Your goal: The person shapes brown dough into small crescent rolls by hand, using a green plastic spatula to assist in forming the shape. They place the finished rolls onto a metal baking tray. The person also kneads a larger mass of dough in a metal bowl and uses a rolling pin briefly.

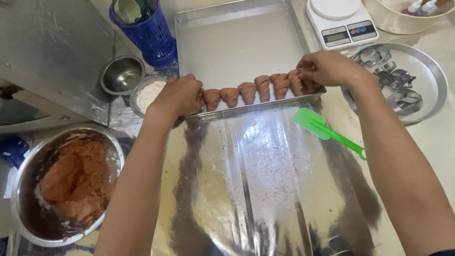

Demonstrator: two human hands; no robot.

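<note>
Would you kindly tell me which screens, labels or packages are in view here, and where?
Kitchen scale: top right behind the baking tray, white, with a small grey screen and a dark button panel.
Small bottles: in the cream bowl at the top right corner, labels too small to tell.

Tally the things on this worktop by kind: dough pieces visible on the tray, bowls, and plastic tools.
Dough pieces visible on tray: 6, others possibly under the hands
Metal bowls: 3
Green spatula: 1
Blue basket: 1
Total: 11
</note>
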